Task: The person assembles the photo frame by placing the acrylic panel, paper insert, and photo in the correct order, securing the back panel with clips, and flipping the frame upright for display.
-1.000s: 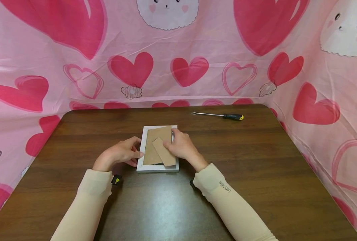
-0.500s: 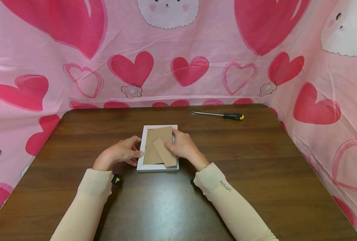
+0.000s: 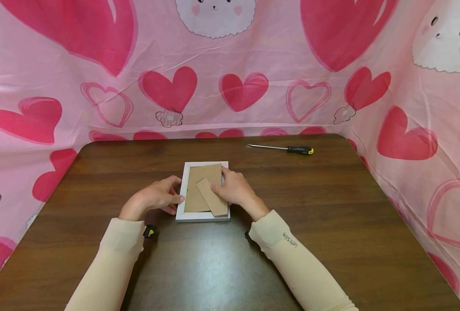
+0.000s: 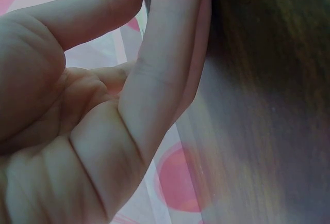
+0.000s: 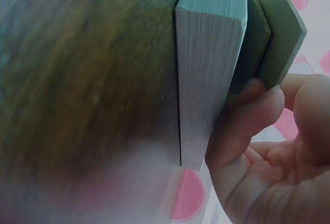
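A white picture frame lies face down on the table, its back upward. A brown backing board with a slanted stand leg sits over its opening, slightly askew. In the head view my left hand holds the frame's left side between thumb and fingers. My right hand pinches the board's right edge, thumb on the stand leg. The right wrist view shows the board raised above the frame's side there. Only a sliver of frame shows beyond the left fingers in the left wrist view.
A screwdriver with a black and yellow handle lies behind and to the right of the frame. The brown wooden table is bordered by pink heart-patterned cloth at the back and sides.
The backing board has shifted very slightly toward the near side, its far right corner now lower within the frame's outline. Both hands keep nearly the same place.
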Demonstrator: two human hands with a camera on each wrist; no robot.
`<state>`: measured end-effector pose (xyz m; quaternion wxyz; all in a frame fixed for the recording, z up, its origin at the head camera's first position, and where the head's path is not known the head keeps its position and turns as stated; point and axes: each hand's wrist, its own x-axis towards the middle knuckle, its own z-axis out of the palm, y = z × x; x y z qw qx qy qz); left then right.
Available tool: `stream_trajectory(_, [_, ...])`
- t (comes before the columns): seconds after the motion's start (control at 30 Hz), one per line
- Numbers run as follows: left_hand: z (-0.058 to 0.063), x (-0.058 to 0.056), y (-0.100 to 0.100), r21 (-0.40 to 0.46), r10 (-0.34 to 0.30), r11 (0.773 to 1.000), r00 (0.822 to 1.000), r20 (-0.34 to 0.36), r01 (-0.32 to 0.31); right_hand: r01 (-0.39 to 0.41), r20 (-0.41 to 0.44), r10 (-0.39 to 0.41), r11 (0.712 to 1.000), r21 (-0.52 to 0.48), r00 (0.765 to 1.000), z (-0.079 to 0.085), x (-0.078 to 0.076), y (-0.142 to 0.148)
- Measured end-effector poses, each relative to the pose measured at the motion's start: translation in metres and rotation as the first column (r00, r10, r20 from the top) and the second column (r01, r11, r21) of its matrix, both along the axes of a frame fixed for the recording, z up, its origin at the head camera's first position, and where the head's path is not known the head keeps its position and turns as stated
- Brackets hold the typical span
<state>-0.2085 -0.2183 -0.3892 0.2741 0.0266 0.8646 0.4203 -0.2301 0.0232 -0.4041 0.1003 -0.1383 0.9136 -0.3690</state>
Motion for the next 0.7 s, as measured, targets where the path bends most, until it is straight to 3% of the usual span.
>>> stream_trajectory(0.7, [0.0003, 0.0001, -0.0011, -0.012, -0.01, 1.0, 1.0, -0.013, 0.01, -0.008, -0.069, 0.014, 0.996, 0.085, 0.997, 0.0, -0.0007, -0.0009])
